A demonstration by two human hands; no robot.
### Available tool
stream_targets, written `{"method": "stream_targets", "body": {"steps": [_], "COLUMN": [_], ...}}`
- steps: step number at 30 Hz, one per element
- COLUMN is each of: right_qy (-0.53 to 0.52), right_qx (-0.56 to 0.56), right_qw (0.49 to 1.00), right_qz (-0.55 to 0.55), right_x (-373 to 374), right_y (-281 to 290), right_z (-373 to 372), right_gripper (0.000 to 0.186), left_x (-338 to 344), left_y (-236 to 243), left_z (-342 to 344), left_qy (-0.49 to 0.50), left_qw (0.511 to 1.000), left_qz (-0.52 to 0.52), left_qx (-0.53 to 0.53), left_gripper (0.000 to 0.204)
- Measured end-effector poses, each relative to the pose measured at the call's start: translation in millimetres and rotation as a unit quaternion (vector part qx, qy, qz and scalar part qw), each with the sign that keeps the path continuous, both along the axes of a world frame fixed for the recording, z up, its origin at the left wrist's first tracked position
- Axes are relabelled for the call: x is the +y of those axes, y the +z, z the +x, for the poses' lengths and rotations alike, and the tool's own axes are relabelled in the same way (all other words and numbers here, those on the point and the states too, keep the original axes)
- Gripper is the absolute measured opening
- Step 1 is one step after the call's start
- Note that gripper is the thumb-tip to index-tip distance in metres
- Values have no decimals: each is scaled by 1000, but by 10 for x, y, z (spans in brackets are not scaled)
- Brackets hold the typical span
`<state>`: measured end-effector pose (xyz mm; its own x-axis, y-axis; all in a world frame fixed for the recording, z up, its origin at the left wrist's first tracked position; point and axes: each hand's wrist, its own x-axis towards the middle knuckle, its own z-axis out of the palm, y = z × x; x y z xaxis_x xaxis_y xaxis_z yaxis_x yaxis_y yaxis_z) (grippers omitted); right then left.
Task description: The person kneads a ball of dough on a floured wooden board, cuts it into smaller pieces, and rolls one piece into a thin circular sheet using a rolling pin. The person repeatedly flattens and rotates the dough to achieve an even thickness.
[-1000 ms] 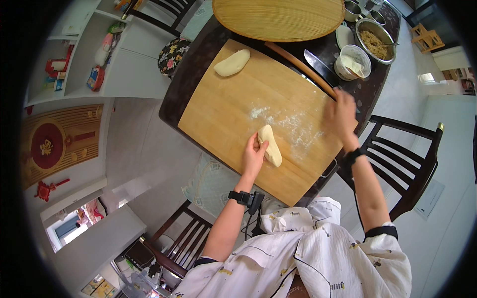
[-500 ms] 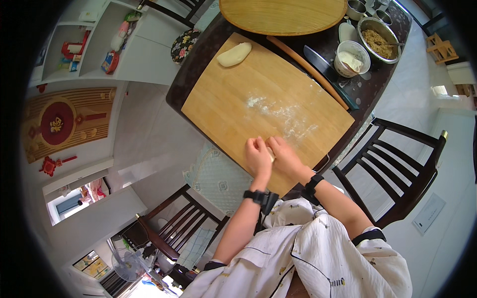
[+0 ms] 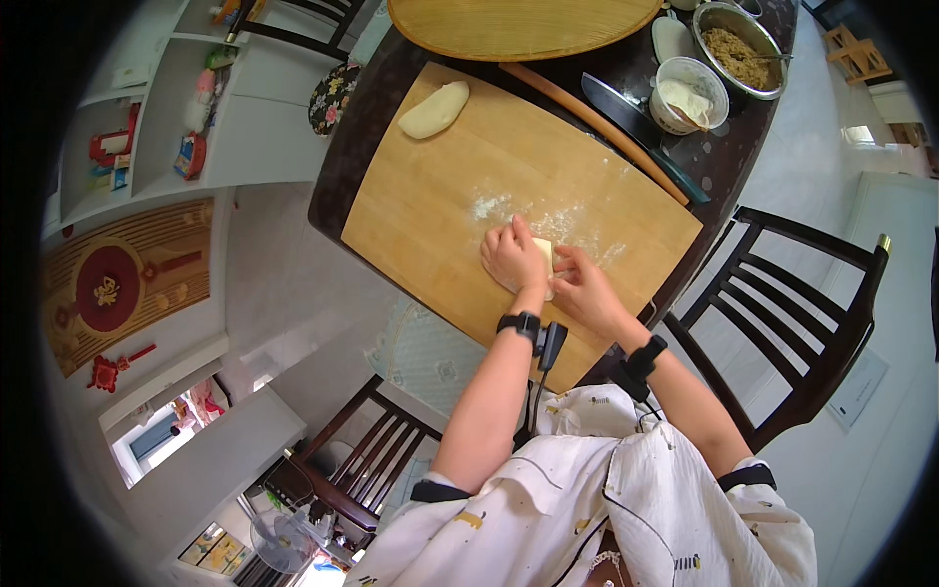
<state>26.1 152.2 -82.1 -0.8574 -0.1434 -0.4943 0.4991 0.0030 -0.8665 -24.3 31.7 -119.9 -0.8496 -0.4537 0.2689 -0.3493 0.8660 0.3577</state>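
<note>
Near the middle of the wooden board [image 3: 440, 215], a piece of pale dough [image 3: 543, 250] is partly hidden behind my fingers. My left hand [image 3: 514, 254] grips it from the left, fingers curled over it. My right hand [image 3: 577, 284] holds its right side with bent fingers. Just beyond my hands lies a dusting of white flour [image 3: 489, 206]. A second, longer dough piece [image 3: 433, 110] rests near the board's far left corner.
Along the board's far edge lie a rolling pin [image 3: 577, 112] and a knife [image 3: 616, 108]. Behind are a plastic tub [image 3: 685, 93], steel bowl of filling [image 3: 738, 54] and round woven tray [image 3: 523, 29]. Dark chairs stand at right [image 3: 782, 333] and lower left [image 3: 372, 455].
My right hand has left the rolling pin and joined my left hand on the dough. Since half a second ago, both hands and the dough have moved a little away from me.
</note>
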Motion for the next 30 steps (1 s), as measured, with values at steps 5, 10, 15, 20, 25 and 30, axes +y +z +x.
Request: {"method": "stream_targets", "body": {"steps": [5, 10, 15, 20, 25, 30], "right_qy": [170, 178, 99, 48, 57, 204], "right_qx": [174, 282, 185, -63, 76, 338], "right_qw": [954, 917, 949, 996, 995, 900], "right_qz": [174, 220, 234, 41, 38, 185], "right_x": [-139, -260, -82, -102, -271, -242], "right_y": [107, 116, 128, 24, 355, 238], "right_z": [-13, 298, 234, 200, 22, 232], "right_gripper": [32, 24, 38, 49, 41, 41], "left_x": [-322, -134, -188, -21, -325, -287], "left_y": [525, 381, 140, 179, 368, 611], "left_z": [284, 691, 125, -156, 125, 624], "left_qy": [71, -100, -165, -112, 17, 43], "left_qw": [807, 974, 985, 993, 799, 790], "left_qz": [558, 199, 32, 34, 579, 581], "left_qx": [-180, 50, 26, -23, -162, -190], "left_gripper": [52, 28, 28, 36, 59, 55]}}
